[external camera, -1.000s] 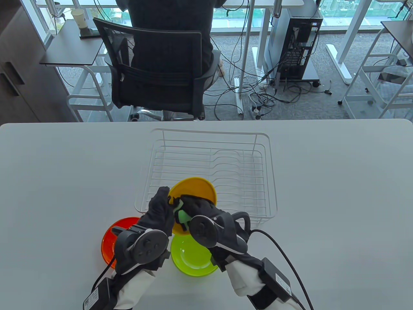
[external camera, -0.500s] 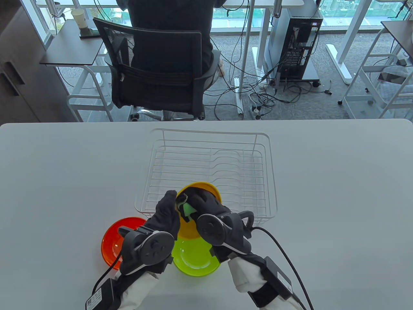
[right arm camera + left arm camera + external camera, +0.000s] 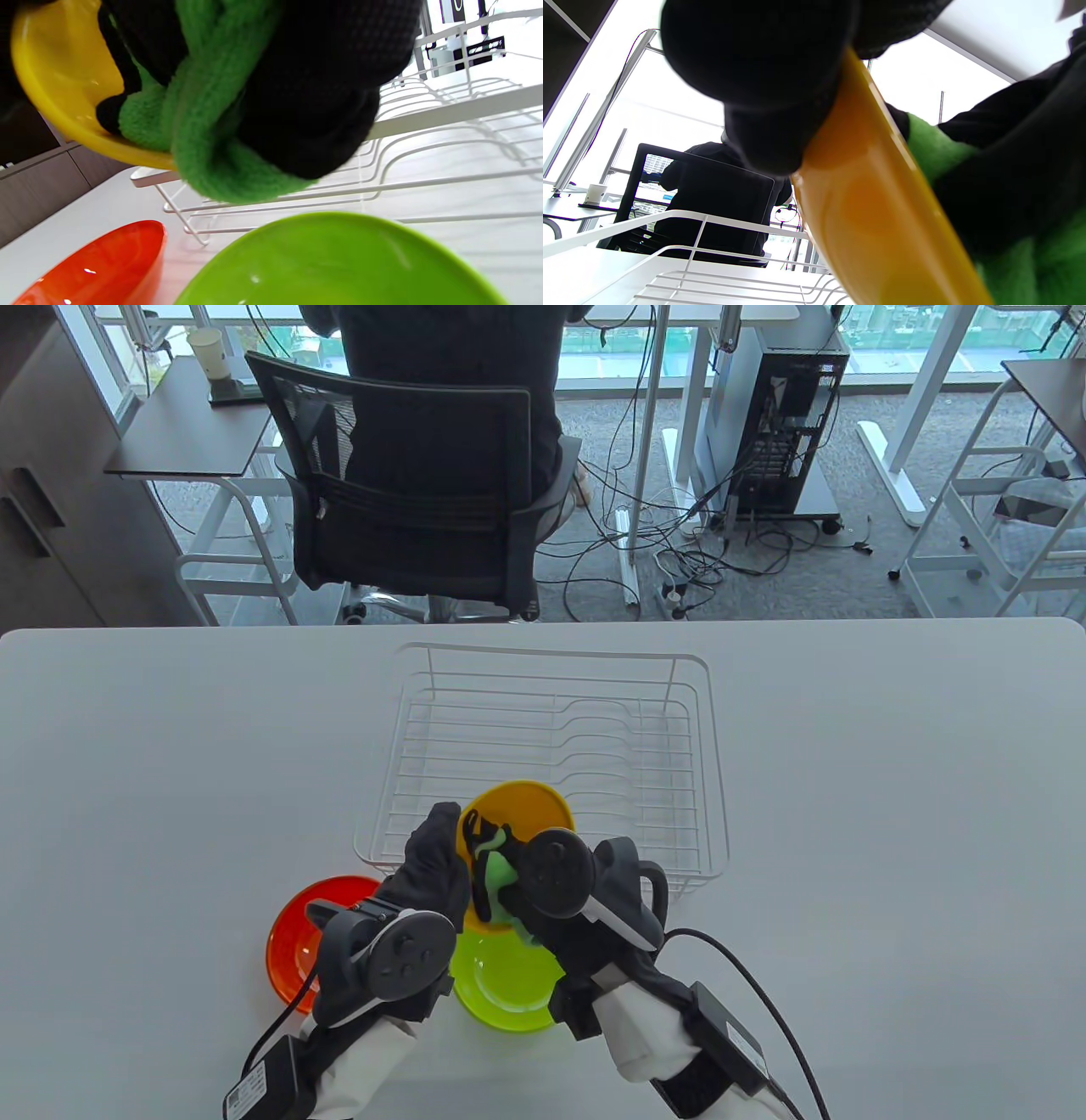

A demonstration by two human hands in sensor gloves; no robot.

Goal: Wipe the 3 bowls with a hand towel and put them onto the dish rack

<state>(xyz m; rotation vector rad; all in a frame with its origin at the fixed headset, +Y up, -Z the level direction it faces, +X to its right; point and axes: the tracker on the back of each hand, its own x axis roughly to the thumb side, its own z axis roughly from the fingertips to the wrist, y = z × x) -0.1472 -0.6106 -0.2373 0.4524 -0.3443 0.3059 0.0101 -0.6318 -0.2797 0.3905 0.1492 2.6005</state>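
The white table (image 3: 170,780) carries the wire dish rack (image 3: 679,746) at its centre, and nothing sits in the rack yet — no bowl has been put away. At the rack's 7 o'clock corner the yellow bowl (image 3: 526,810) is held tilted in the air. The left hand (image 3: 428,869) grips its rim from the 9 o'clock side, fingers curled over the edge. The right hand (image 3: 509,882) is clenched around a bunched green hand towel (image 3: 496,865) and presses it against the bowl's inside. So the first wipe looks to be in progress. Below, on the table, the green bowl (image 3: 501,984) lies at 6 o'clock of the yellow one and the red bowl (image 3: 293,933) at 8 o'clock — both untouched, both left to wipe and rack. No brand or legible writing shows on any of these.
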